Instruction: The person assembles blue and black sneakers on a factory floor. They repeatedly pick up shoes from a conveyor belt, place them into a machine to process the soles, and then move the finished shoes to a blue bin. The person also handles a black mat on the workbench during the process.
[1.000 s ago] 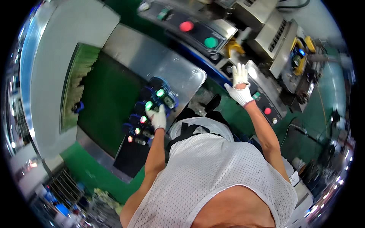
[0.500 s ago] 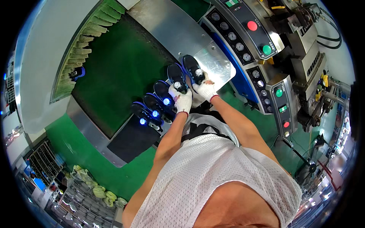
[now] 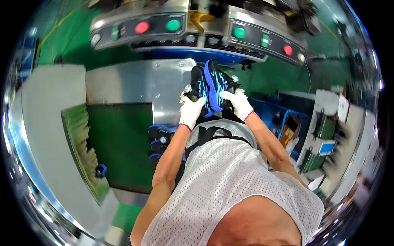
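Observation:
My left hand (image 3: 192, 111), in a white glove, is closed on the heel end of a black sneaker (image 3: 197, 78) with a blue-purple sole. My gloved right hand (image 3: 239, 102) grips a matching sneaker (image 3: 213, 74) by its heel end. Both shoes are held in front of my waist, tipped on their sides with the soles facing each other, toes pointing away. Whitish round knobs show at the shoe openings, next to my hands. To the left of my left forearm, several similar sneakers (image 3: 161, 132) sit at the conveyor's edge, partly hidden by my arm.
A green conveyor belt (image 3: 119, 143) with a bristle-curtained opening (image 3: 80, 141) lies left, edged by a metal plate (image 3: 172, 86). Ahead stands a machine with two control panels (image 3: 262, 35). On the right are a blue-framed cart (image 3: 283, 127) and another machine with rollers (image 3: 324, 127).
My view and body have turned to the right, toward the machine with the panels. The two sneakers have come away from the conveyor side and tilted sole to sole.

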Demonstrator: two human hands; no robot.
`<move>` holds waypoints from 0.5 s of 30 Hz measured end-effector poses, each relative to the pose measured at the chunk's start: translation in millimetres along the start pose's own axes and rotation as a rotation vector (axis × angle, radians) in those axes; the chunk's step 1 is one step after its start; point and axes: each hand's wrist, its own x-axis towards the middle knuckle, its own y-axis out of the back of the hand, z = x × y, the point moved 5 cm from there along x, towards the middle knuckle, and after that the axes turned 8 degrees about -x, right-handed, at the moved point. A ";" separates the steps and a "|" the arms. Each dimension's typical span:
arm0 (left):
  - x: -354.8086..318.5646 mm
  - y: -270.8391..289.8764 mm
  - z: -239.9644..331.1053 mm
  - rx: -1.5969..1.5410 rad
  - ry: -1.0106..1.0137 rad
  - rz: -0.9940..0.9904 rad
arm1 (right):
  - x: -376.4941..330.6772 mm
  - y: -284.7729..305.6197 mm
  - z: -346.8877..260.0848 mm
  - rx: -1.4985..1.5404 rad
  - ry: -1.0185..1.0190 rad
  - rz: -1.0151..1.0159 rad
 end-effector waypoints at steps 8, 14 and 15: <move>-53.8 -188.6 95.3 0.298 -0.464 -0.480 | -101.1 170.6 47.3 0.863 0.042 0.290; -169.5 -326.2 142.6 0.434 -0.570 -0.963 | -218.8 285.7 105.4 1.145 0.049 0.746; -183.0 -350.8 148.0 0.373 -0.590 -1.012 | -237.1 303.4 114.1 1.159 0.032 0.844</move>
